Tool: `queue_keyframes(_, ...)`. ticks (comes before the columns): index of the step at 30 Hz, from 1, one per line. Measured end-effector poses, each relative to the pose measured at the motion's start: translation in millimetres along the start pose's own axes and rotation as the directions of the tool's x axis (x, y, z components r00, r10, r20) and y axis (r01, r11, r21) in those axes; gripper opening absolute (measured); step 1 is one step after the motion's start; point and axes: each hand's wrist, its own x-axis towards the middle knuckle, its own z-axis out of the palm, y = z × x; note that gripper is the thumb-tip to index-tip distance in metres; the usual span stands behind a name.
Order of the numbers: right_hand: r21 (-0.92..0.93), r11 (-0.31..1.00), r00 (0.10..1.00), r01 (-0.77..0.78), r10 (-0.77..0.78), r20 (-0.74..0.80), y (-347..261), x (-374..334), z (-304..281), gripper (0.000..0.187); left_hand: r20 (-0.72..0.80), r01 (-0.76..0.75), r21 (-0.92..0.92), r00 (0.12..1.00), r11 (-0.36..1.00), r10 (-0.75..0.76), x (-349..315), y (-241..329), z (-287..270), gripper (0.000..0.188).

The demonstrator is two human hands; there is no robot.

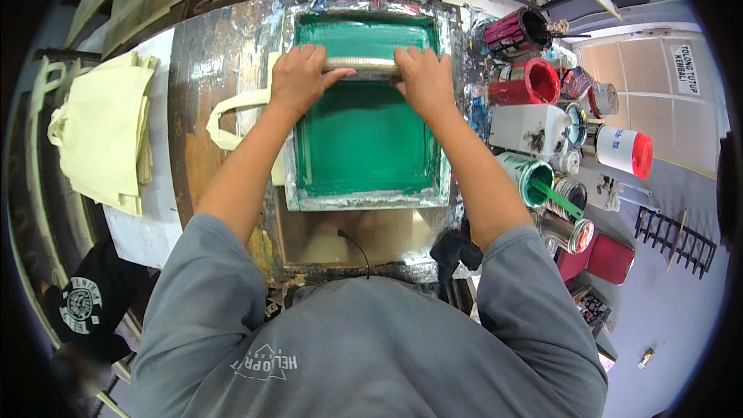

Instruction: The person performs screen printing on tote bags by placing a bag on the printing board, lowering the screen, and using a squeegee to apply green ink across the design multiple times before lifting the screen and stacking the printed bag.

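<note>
A squeegee (pixel 362 64) with a pale wooden handle lies crosswise in the upper part of a screen-printing frame (pixel 368 203). My left hand (pixel 299 79) is closed round its left end, thumb stretched along the handle. Round the right end wraps my right hand (pixel 426 81). Green mesh (pixel 364 143) fills the frame, with a darker band just below the squeegee. From under the frame's left side sticks out the handle of a cream tote bag (pixel 219 125); the rest of that bag is mostly hidden.
To the left, a stack of cream tote bags (pixel 101 135) rests on a white board (pixel 143 236). Paint cans crowd the right side, among them a red can (pixel 526 81) and an open can of green ink (pixel 522 178). A black cloth (pixel 453 251) lies at the table's near right edge.
</note>
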Motion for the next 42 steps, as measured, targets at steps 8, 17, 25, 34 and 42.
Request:
queue_keyframes(8, 0.072, 0.997, 1.000, -0.023, 0.024, -0.004, -71, -163, -14, 0.041, 0.092, 0.021, -0.032, 0.996, 0.999, -0.018, -140, 74, -69, 0.061)
queue_keyframes(17, 0.137, 0.990, 0.998, 0.013, -0.003, -0.070, -81, -200, -23, 0.048, -0.030, 0.161, -0.166, 0.985, 0.973, -0.168, -188, 99, -113, 0.080)
queue_keyframes(25, 0.158, 0.987, 0.994, -0.006, 0.024, -0.110, -94, -225, -47, 0.050, 0.078, 0.460, -0.132, 0.888, 0.878, -0.453, -268, 79, -101, 0.081)
queue_keyframes(34, -0.021, 0.999, 0.846, 0.033, -0.039, -0.532, -51, -78, -225, 0.056, -0.036, 0.379, -0.795, 0.750, 0.473, -0.661, -140, 72, -160, 0.091)
queue_keyframes(42, 0.041, 0.997, 0.804, 0.065, -0.028, -0.594, -26, -12, -262, 0.061, 0.089, 0.624, 0.061, 0.774, 0.779, -0.627, -237, 61, -28, 0.058)
